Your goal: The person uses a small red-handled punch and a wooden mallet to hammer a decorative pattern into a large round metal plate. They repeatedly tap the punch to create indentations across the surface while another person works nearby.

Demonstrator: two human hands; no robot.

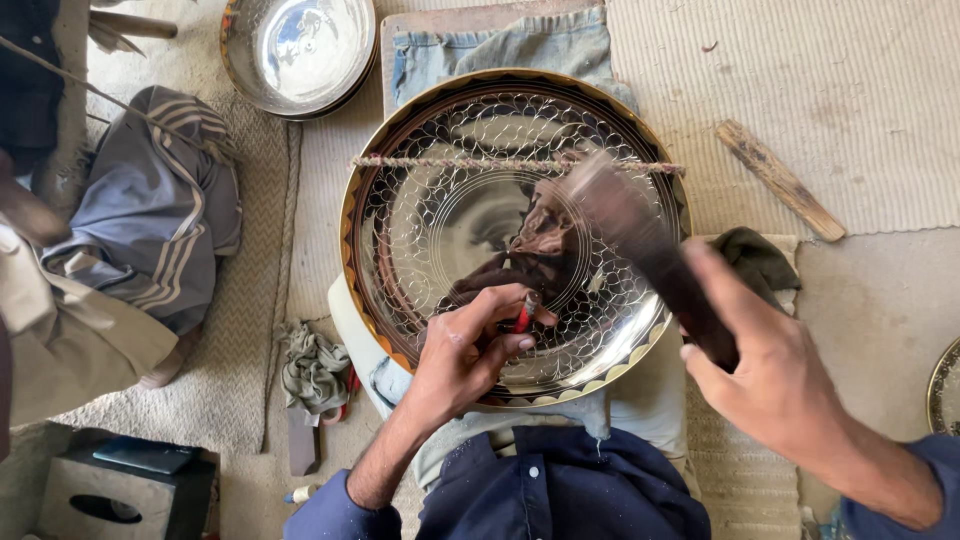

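woven mat (880,110) – dusty concrete floor (880,300)

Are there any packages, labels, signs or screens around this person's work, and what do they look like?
None that can be told for sure: no label, sign or screen shows.
Nearest to a package is a dark box at the lower left, a flat bluish slab on top, an oval opening in its front.
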